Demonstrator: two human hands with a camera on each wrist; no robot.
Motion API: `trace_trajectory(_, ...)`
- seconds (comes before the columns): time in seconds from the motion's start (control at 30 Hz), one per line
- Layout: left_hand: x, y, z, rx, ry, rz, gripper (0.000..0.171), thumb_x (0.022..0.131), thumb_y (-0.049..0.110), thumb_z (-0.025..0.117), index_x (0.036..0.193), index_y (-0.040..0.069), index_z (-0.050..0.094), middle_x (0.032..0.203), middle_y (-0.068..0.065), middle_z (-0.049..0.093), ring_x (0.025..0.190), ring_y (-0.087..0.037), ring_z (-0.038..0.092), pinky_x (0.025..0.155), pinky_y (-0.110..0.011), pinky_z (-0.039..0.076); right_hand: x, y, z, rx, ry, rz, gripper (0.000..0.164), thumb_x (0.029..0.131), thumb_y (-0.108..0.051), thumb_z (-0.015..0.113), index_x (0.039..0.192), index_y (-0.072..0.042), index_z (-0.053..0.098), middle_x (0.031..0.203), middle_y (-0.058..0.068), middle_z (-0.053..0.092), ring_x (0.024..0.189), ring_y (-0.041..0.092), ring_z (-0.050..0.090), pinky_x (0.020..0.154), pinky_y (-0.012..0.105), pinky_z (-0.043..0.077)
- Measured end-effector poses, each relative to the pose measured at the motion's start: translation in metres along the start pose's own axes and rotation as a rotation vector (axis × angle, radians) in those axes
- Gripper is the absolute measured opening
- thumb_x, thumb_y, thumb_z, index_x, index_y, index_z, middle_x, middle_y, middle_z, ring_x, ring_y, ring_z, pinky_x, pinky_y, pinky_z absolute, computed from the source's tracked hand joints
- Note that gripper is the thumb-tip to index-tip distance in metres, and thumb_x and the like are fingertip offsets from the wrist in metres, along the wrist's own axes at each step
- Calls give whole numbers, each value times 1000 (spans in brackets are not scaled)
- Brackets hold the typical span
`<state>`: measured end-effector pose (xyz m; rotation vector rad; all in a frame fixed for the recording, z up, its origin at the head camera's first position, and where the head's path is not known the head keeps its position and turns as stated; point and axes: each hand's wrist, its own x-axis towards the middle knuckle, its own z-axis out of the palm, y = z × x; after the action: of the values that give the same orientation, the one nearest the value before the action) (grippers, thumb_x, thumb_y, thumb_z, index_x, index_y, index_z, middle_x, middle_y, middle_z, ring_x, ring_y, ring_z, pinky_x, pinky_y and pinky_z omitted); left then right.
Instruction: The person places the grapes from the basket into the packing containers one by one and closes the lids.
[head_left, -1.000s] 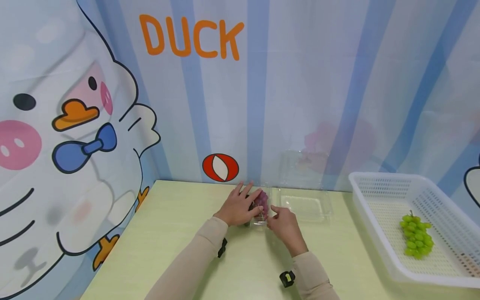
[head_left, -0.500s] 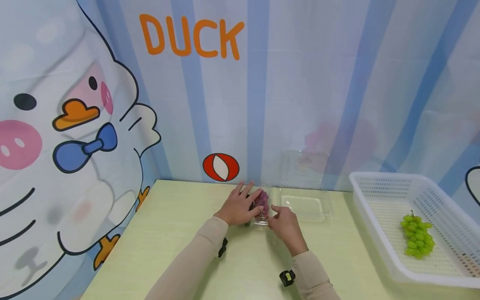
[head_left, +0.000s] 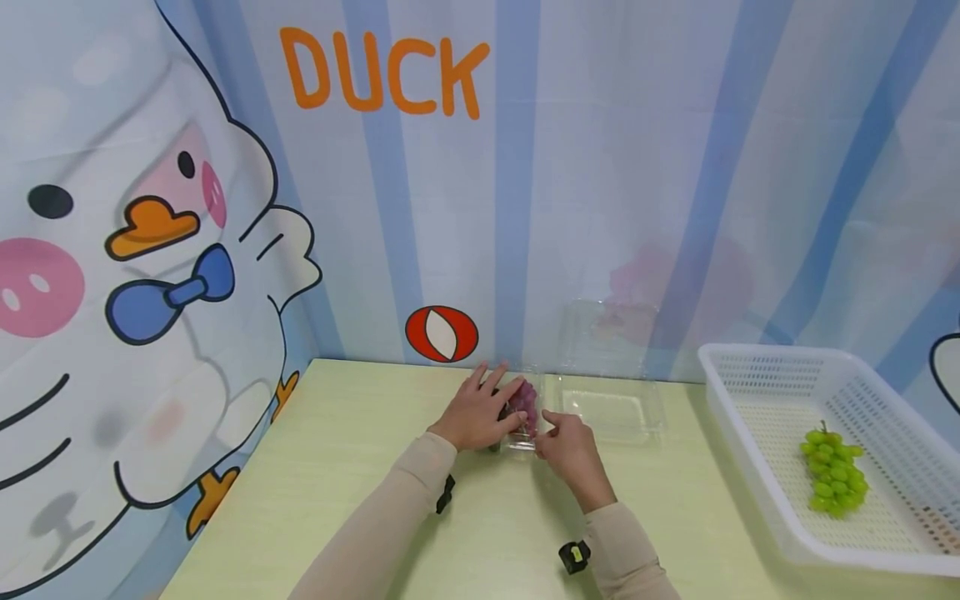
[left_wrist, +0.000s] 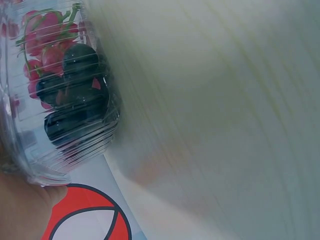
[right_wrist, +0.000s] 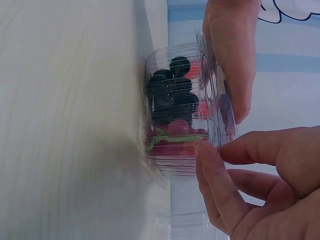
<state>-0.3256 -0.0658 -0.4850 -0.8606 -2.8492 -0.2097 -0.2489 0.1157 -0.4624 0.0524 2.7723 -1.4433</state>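
Note:
A clear plastic clamshell box (head_left: 522, 443) with its lid down stands at the back of the table. Reddish-purple grapes (head_left: 528, 402) on green stems lie inside it, and dark, nearly black grapes (right_wrist: 172, 102) fill its other half, seen through the ribbed wall in both wrist views. My left hand (head_left: 478, 417) lies across the lid from the left, fingers spread, covering much of the box in the head view. At the near right corner, my right hand (head_left: 572, 454) pinches the lid's rim between thumb and fingers.
Just right of the box, an empty clear clamshell (head_left: 607, 408) stands with its lid raised against the curtain (head_left: 457, 208). Farther right, a white plastic basket (head_left: 757, 475) holds a bunch of green grapes (head_left: 834, 473). The pale table (head_left: 360, 442) ends at the curtain.

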Motion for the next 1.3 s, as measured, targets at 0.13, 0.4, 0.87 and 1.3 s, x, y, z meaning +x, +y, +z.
trace_trajectory(0.13,0,1,0,-6,-1,-2,67,103,59,38,160,24,36,167,-12,26,152,-45,22,120,-58,25,0,1,0,-4,-3,0,55,87,0,65,142,3,56,73,2,69,61,11,58,53,27,42)
trace_trajectory(0.4,0,1,-1,1,11,2,66,103,58,40,159,24,38,166,-13,28,151,-46,23,120,-59,27,1,2,0,-2,-5,1,54,89,-2,64,142,3,56,74,3,69,61,11,60,52,27,43)
trace_trajectory(0.87,0,1,-2,0,2,-1,67,103,59,39,160,24,37,167,-13,27,152,-45,23,120,-59,26,-1,0,-1,8,-3,0,55,88,-1,65,142,3,56,74,3,70,62,10,61,53,26,43)
trace_trajectory(1.3,0,1,0,-1,15,6,67,102,59,39,159,23,38,166,-13,28,151,-46,24,119,-59,27,-2,0,-1,-6,3,-10,55,88,-1,65,142,4,56,73,3,71,60,10,59,53,26,42)
